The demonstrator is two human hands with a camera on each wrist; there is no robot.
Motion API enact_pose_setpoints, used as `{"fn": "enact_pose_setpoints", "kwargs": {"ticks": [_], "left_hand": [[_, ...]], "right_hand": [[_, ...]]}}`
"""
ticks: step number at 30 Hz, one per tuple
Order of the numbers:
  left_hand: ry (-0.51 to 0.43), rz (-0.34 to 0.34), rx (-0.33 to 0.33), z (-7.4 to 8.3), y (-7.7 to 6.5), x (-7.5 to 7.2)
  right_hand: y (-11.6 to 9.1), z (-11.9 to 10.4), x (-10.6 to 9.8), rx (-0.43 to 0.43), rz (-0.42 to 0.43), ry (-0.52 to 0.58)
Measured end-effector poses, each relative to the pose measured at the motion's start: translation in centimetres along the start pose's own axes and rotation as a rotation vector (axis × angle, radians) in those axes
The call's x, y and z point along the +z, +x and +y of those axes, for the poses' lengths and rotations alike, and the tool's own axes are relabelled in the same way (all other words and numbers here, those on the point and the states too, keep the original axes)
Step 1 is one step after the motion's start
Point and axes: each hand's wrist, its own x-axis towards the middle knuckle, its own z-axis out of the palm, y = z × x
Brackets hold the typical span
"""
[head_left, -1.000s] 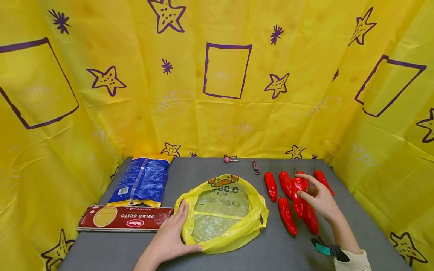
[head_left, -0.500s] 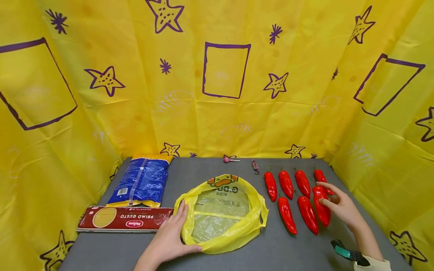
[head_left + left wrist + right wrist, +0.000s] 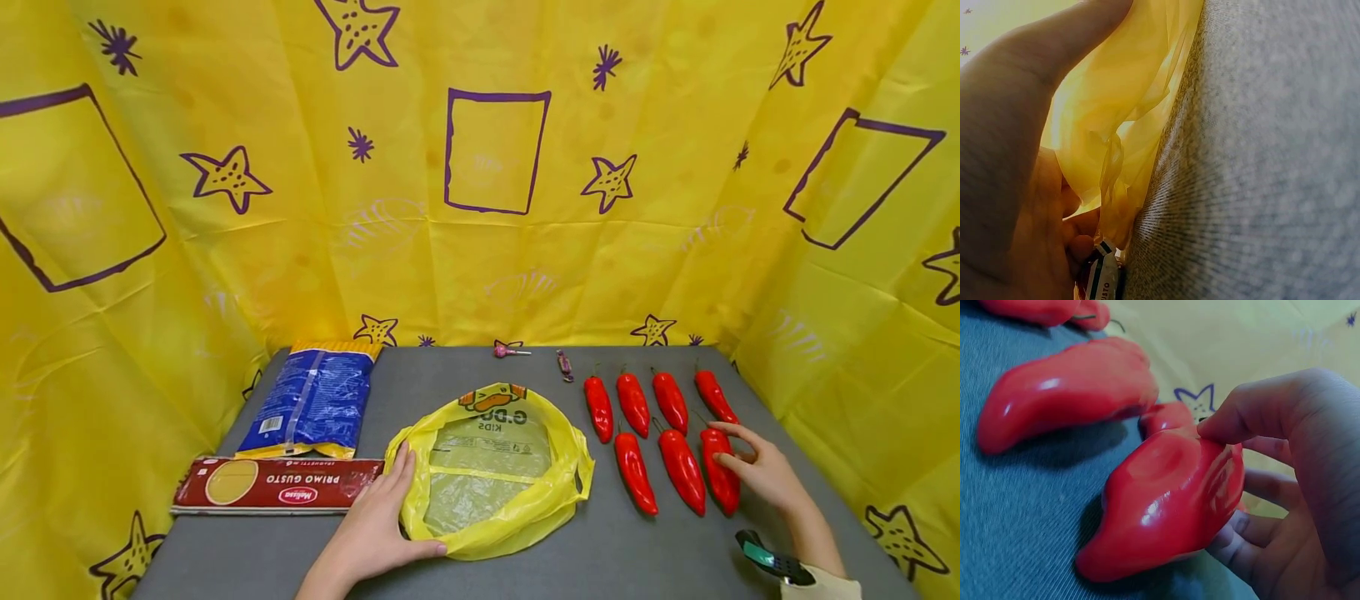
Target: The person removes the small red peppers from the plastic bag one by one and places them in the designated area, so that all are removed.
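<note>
A yellow plastic bag [image 3: 510, 525] with a duck print stands mouth up at the middle of the table. My left hand [image 3: 375, 517] rests against its left side, thumb and fingers spread wide along the outside; the left wrist view shows the thin yellow film beside the palm. At the right, my right hand [image 3: 765, 467] pinches a red pepper [image 3: 1160, 500] between thumb and fingers, its tip low over the grey cloth. Several more glossy red peppers [image 3: 681, 471] lie beside and behind it in two rough rows, stems pointing away.
A dark red spaghetti pack [image 3: 330, 483] lies left of the bag, its end close to my left hand. Behind it is a blue and yellow packet [image 3: 318, 400]. A lollipop [image 3: 504, 351] and a wrapped candy [image 3: 565, 367] lie near the back edge. Yellow curtains [image 3: 487, 250] enclose the table.
My right hand has carried the pepper rightward from above the other peppers and lowered it at the right end of the front row. The left hand and bag have stayed put.
</note>
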Motion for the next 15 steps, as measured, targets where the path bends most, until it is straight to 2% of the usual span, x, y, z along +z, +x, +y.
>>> {"fn": "enact_pose_setpoints", "kwargs": {"ticks": [7, 15], "left_hand": [[-0.005, 0.002, -0.004, 0.0, 0.0, -0.1], [-0.018, 0.015, 0.009, -0.1, -0.1, -0.1]], "right_hand": [[0.2, 1.0, 0.2, 0.006, 0.016, -0.068], [0.3, 1.7, 0.5, 0.003, 0.048, -0.058]]}}
